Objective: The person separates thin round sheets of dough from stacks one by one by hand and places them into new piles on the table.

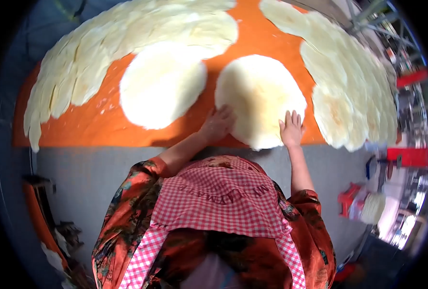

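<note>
A large round flatbread [259, 96] lies flat on the orange table cover [103, 103], its near edge reaching the front edge of the table. My left hand [218, 124] rests at its lower left edge, fingers extended toward the bread. On its lower right part lies my right hand [292, 129], open, with the fingers spread flat on the surface. Neither hand is lifting the bread. A second round flatbread [163, 89], brightly lit, lies to the left, with a strip of orange cover between the two.
Overlapping flatbreads [91, 58] cover the table's far left side. More overlapping flatbreads [351, 91] line the right side. Beyond the table on the right are a red stool [349, 199] and a pale round stack [372, 208]. Grey floor [79, 183] shows in front.
</note>
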The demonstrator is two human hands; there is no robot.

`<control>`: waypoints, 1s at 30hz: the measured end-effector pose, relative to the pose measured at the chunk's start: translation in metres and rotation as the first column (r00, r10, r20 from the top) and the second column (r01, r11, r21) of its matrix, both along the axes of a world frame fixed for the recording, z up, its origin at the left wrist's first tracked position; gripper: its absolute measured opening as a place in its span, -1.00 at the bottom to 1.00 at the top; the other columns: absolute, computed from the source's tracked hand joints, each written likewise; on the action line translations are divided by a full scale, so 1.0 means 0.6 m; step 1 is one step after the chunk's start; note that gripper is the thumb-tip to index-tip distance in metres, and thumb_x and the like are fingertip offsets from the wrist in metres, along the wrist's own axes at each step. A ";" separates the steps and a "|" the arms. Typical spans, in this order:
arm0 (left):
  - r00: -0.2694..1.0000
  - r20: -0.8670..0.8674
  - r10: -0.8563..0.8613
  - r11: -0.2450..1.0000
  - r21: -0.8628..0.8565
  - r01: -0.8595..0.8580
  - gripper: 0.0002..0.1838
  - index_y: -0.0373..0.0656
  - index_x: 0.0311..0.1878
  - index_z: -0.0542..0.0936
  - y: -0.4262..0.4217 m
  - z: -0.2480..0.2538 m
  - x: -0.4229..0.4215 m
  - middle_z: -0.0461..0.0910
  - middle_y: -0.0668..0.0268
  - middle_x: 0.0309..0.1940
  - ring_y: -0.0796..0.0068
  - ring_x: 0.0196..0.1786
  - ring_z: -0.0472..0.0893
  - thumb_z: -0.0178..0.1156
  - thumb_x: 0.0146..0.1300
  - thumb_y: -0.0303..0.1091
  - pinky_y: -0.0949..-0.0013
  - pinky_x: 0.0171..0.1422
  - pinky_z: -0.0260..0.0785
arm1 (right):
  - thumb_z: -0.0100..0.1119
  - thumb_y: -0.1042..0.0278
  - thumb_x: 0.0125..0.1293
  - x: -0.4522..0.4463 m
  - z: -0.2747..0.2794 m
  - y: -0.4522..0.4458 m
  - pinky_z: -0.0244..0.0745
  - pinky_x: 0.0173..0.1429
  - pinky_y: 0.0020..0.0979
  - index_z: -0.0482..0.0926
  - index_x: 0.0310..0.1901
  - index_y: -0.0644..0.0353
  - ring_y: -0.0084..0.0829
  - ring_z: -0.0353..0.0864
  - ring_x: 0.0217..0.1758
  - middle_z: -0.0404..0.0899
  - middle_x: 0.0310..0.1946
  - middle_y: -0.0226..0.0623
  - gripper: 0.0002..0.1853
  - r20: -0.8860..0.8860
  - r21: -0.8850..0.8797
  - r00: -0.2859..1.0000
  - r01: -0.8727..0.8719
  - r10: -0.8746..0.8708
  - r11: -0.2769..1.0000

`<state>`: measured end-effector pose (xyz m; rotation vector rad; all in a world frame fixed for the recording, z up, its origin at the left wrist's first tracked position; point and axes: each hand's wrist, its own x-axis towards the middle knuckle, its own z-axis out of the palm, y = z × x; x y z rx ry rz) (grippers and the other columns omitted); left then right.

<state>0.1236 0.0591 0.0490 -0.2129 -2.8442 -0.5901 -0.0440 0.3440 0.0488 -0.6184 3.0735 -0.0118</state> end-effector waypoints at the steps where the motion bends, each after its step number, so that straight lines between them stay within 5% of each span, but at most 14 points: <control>1: 0.998 -0.046 0.036 0.995 0.097 -0.031 -0.49 -0.17 0.19 0.43 -0.018 0.007 0.021 0.31 0.03 0.26 -0.01 0.31 0.29 0.20 0.12 -0.32 0.02 0.36 0.16 | -0.04 -0.11 0.35 0.000 -0.006 -0.003 -0.09 0.39 0.26 0.20 0.40 -0.10 -0.14 -0.05 0.54 0.00 0.49 -0.21 -0.37 0.033 -0.008 0.999 0.023 -0.023 1.000; 3: 0.983 -0.144 0.112 0.953 0.295 -0.066 -0.50 -0.18 0.17 0.43 -0.050 0.017 0.053 0.33 0.05 0.24 0.00 0.28 0.32 0.22 0.12 -0.34 0.04 0.32 0.21 | 0.04 -0.05 0.32 0.003 0.071 -0.051 0.00 0.34 0.30 0.23 0.37 -0.07 -0.14 0.02 0.50 0.10 0.44 -0.20 -0.38 0.108 0.078 0.989 0.089 -0.098 0.993; 4: 0.926 -0.198 0.321 0.915 0.316 -0.250 -0.52 -0.20 0.10 0.44 -0.069 0.016 0.088 0.36 0.03 0.15 0.00 0.21 0.35 0.24 0.07 -0.36 0.03 0.29 0.22 | 0.07 -0.02 0.31 0.021 0.107 -0.078 0.05 0.33 0.29 0.24 0.36 -0.03 -0.14 0.05 0.49 0.13 0.42 -0.18 -0.38 0.142 0.114 0.980 0.122 -0.137 0.986; 5: 0.825 -0.244 0.510 0.841 0.340 -0.420 -0.55 -0.22 0.04 0.45 -0.096 0.011 0.127 0.39 0.01 0.07 0.01 0.13 0.38 0.26 0.03 -0.38 0.03 0.26 0.23 | 0.15 0.09 0.27 0.025 0.089 -0.093 0.12 0.34 0.19 0.31 0.30 0.07 -0.11 0.18 0.41 0.26 0.32 -0.12 -0.41 -0.122 -0.010 0.991 0.046 -0.047 0.999; 8: 0.387 0.023 0.922 0.296 0.601 -0.742 -0.54 -0.30 0.05 0.41 -0.215 -0.001 0.244 0.43 0.07 -0.05 0.17 -0.03 0.46 0.27 0.08 -0.40 0.17 0.10 0.35 | 0.24 0.35 0.13 0.096 0.176 -0.260 0.15 0.38 0.03 0.40 0.22 0.18 -0.11 0.36 0.30 0.37 0.25 -0.11 -0.43 -0.086 -0.580 0.894 -0.403 0.439 0.708; 9: 0.262 0.223 0.939 0.041 0.682 -0.730 -0.53 -0.32 0.07 0.38 -0.252 -0.002 0.273 0.43 0.10 -0.06 0.23 -0.07 0.48 0.27 0.10 -0.41 0.22 0.05 0.38 | 0.21 0.39 0.13 0.123 0.160 -0.318 0.12 0.39 0.02 0.40 0.23 0.18 -0.12 0.33 0.33 0.35 0.27 -0.10 -0.43 -0.025 -0.584 0.811 -0.487 0.585 0.650; 10: 0.199 0.244 0.949 -0.026 0.691 -0.722 -0.53 -0.31 0.10 0.35 -0.288 -0.057 0.301 0.44 0.15 -0.05 0.34 -0.09 0.51 0.26 0.15 -0.42 0.30 -0.02 0.43 | 0.18 0.44 0.12 0.152 0.144 -0.373 0.10 0.41 0.02 0.40 0.23 0.18 -0.13 0.30 0.36 0.33 0.29 -0.10 -0.43 0.036 -0.592 0.700 -0.560 0.713 0.580; 12: 0.361 0.537 0.763 -0.405 0.831 -0.380 -0.56 -0.28 0.11 0.32 -0.326 -0.036 0.308 0.47 0.18 -0.09 0.34 -0.04 0.53 0.18 0.19 -0.45 0.25 0.06 0.43 | 0.11 0.52 0.10 0.223 0.148 -0.481 0.04 0.44 0.02 0.38 0.26 0.14 -0.16 0.21 0.42 0.31 0.31 -0.13 -0.41 -0.074 -0.268 0.450 -0.868 0.890 0.417; 15: 0.529 0.659 0.534 -0.630 0.728 -0.271 -0.60 -0.24 0.11 0.37 -0.363 -0.003 0.306 0.48 0.16 -0.06 0.31 -0.02 0.54 0.17 0.22 -0.44 0.28 0.02 0.49 | 0.13 0.59 0.03 0.236 0.051 -0.548 0.03 0.44 0.04 0.33 0.29 0.10 -0.20 0.12 0.47 0.25 0.35 -0.23 -0.32 -0.101 -0.013 0.415 -0.909 0.904 0.416; 18: 0.759 0.534 0.372 -0.666 0.723 -0.183 -0.67 -0.19 0.09 0.40 -0.397 -0.007 0.320 0.52 0.20 -0.07 0.30 -0.02 0.55 0.09 0.29 -0.34 0.25 0.07 0.47 | 0.19 0.55 0.02 0.209 0.036 -0.574 0.09 0.41 0.02 0.37 0.26 0.09 -0.21 0.15 0.46 0.27 0.34 -0.25 -0.34 0.035 -0.129 0.446 -0.885 0.894 0.447; 19: 0.795 0.454 0.402 -0.656 0.749 -0.096 -0.67 -0.17 0.09 0.41 -0.405 -0.007 0.320 0.53 0.21 -0.05 0.28 0.01 0.55 0.07 0.31 -0.26 0.21 0.09 0.45 | 0.26 0.49 -0.03 0.198 0.041 -0.580 0.39 0.23 -0.11 0.48 0.14 0.11 -0.20 0.42 0.28 0.46 0.20 -0.22 -0.42 -0.081 -0.120 0.396 -0.915 0.915 0.386; 23: 0.847 0.217 0.486 -0.656 0.731 0.190 -0.57 -0.08 0.09 0.43 -0.463 0.058 0.322 0.54 0.23 0.05 0.22 0.13 0.50 -0.02 0.37 0.04 0.01 0.17 0.37 | 0.25 0.46 0.04 0.234 0.124 -0.630 0.61 -0.22 -0.28 0.60 -0.06 0.17 -0.15 0.68 -0.26 0.66 -0.16 -0.21 -0.65 -0.192 -0.350 0.440 -0.866 0.877 0.358; 26: 0.903 0.130 0.408 -0.734 0.636 0.240 -0.44 0.00 0.22 0.38 -0.487 0.053 0.346 0.45 0.19 0.20 0.15 0.25 0.42 -0.08 0.36 0.20 -0.12 0.20 0.31 | 0.20 0.50 0.08 0.344 0.171 -0.686 0.57 0.05 -0.28 0.62 -0.10 0.22 -0.12 0.64 -0.06 0.63 -0.06 -0.13 -0.70 0.030 -0.283 0.566 -0.786 0.824 0.550; 30: 0.962 0.069 0.263 -0.735 0.661 0.154 -0.39 -0.01 0.38 0.17 -0.437 0.025 0.379 0.27 0.14 0.33 0.10 0.35 0.29 -0.09 0.40 0.12 -0.10 0.31 0.23 | 0.32 0.13 0.12 0.395 0.108 -0.723 0.26 0.38 -0.25 0.38 0.24 0.21 -0.11 0.26 0.38 0.28 0.32 -0.11 -0.34 0.222 -0.324 0.448 -0.804 0.866 0.499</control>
